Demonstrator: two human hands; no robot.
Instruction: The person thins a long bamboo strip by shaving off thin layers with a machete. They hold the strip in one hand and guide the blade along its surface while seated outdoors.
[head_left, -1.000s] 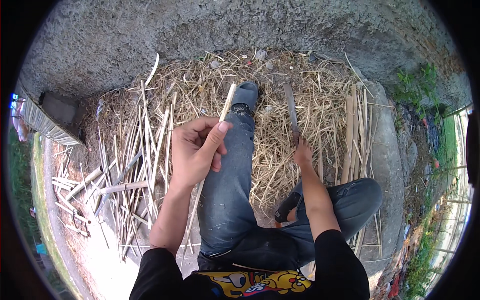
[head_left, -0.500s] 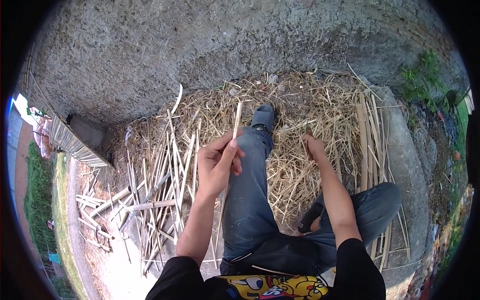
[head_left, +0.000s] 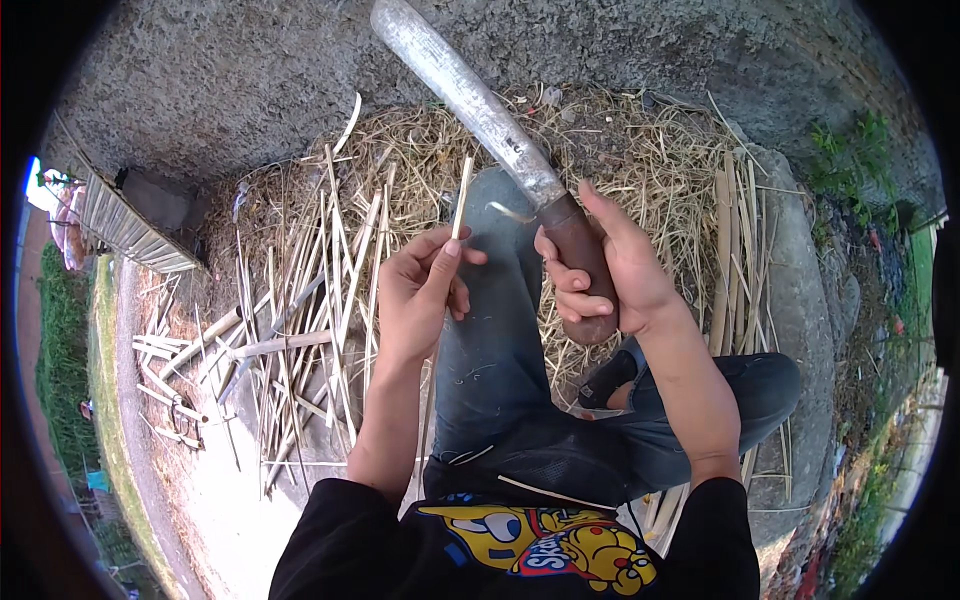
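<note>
A machete with a worn metal blade and a brown handle slants up and to the left, its tip at the top of the head view. My right hand is wrapped round the handle, the thumb pointing up. In my left hand a thin pale bamboo strip stands nearly upright, pinched between thumb and fingers. The blade passes above the strip's top end, apart from it. A small curled shaving shows near the blade's base, over my left leg.
Many split bamboo strips lie heaped at my left. Flat slats rest at my right beside a stone edge. Shavings cover the ground ahead, up to a rough wall. My legs lie between these piles.
My right hand has come up from the shavings and back toward me, with the machete now plainly in view. The left hand still pinches the strip, nearly in place.
</note>
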